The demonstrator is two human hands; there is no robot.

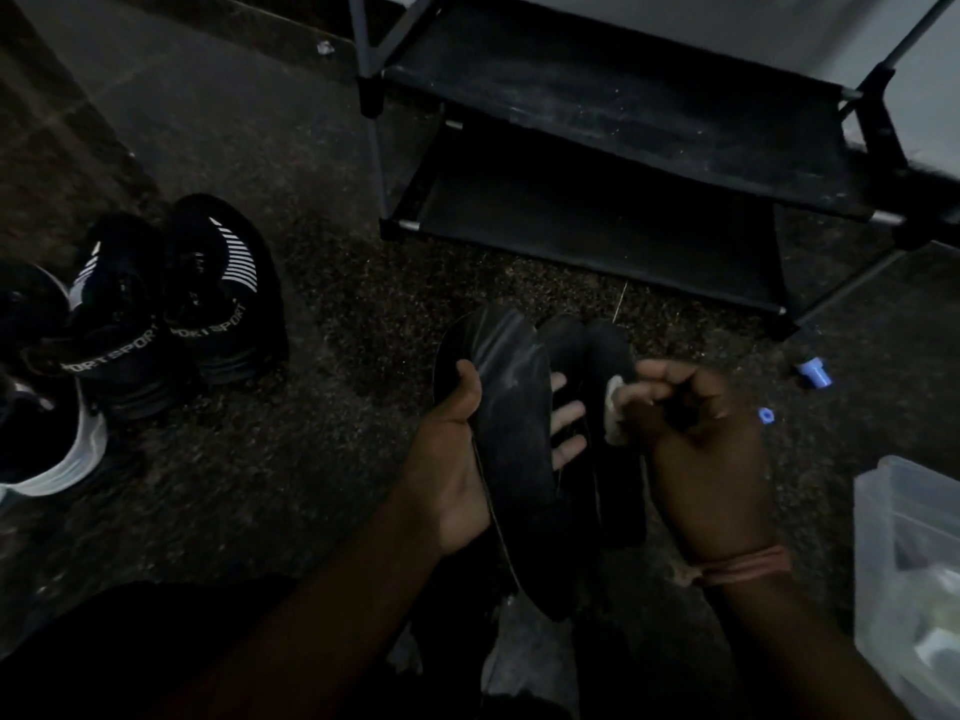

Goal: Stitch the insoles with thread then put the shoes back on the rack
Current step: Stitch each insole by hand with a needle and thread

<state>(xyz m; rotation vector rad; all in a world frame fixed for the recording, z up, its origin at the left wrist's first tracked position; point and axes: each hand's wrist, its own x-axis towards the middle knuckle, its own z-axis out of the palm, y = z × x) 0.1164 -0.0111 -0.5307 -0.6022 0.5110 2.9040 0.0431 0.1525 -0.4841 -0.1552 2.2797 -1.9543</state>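
Black insoles (514, 439) bent in left hand (457, 459), right hand (696, 449) pinching pale scrap (613, 407)

Lighting is super dim, so the insoles (514, 433) read as one dark mass and no stitching or thread can be made out on them. The left hand's fingers (569, 413) mostly vanish behind the insoles. Right of the insoles, a pale scrap (615, 410) in the right hand (701, 449) is too blurry to identify. Far right, the clear plastic tub (909, 563) is cut off by the frame edge, contents unreadable. Left of the insoles, a shoe (36, 407) is cropped too.
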